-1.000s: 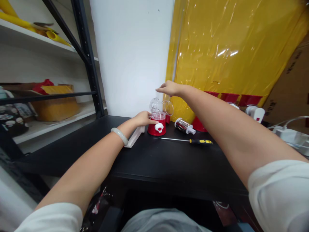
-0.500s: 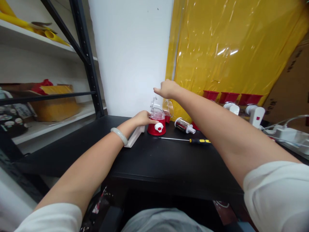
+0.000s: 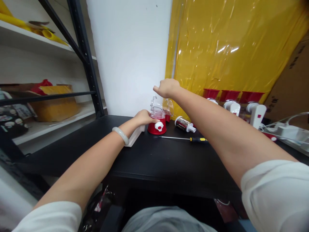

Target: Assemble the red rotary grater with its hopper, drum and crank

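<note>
Left hand (image 3: 144, 117): fingers curled round the left side of the grinder (image 3: 158, 117), thumb lying across the front of its clear body just above the red base (image 3: 156, 129). Right hand (image 3: 166, 87): fingers closed loosely on the top of the clear body; what lies inside the grip cannot be told. Grinder stands upright at the far centre of the black table (image 3: 154, 161), long axis vertical, white knob (image 3: 159, 126) on the base facing the near side. Just left of the base, a white block (image 3: 134, 137), partly under the left wrist. Right of it, apart, a metal grating drum (image 3: 184, 124) lies on its side, white tip pointing right and near. Nearer, a screwdriver (image 3: 183, 139) lies left to right, yellow-black handle at the right end. Far right: white-and-red units (image 3: 256, 112) in front of yellow film (image 3: 229, 42)
</note>
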